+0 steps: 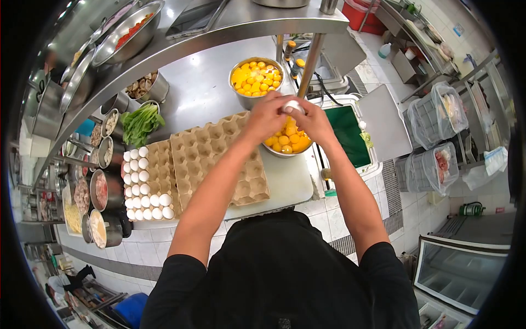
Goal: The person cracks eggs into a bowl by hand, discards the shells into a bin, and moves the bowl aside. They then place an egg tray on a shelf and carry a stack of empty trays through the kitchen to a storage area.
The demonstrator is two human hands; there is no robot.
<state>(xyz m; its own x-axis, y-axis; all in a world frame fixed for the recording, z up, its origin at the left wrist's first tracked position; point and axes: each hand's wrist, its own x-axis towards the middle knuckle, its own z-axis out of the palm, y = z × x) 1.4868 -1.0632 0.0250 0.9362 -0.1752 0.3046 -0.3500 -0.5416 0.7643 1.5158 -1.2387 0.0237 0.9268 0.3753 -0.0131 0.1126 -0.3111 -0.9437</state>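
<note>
Both hands hold one white egg (pixel 292 106) above a metal bowl of yolks (pixel 289 140). My left hand (pixel 266 116) closes its fingers on the egg from the left, and my right hand (pixel 313 119) grips it from the right. Part of the near bowl is hidden behind the hands. Just beyond stands a second metal bowl (pixel 255 96), filled with cracked eggs. Left of my forearm lies an empty cardboard egg tray (pixel 211 156). Farther left, white eggs (pixel 143 189) fill part of another carton tray (pixel 160 164).
Green leafy vegetables (pixel 143 123) and metal pots of ingredients (pixel 99 189) line the left side. A steel shelf (pixel 230 24) with a post (pixel 311 66) rises in front. To the right is a white bin with a green interior (pixel 345 134), its lid (pixel 383 120) beside it.
</note>
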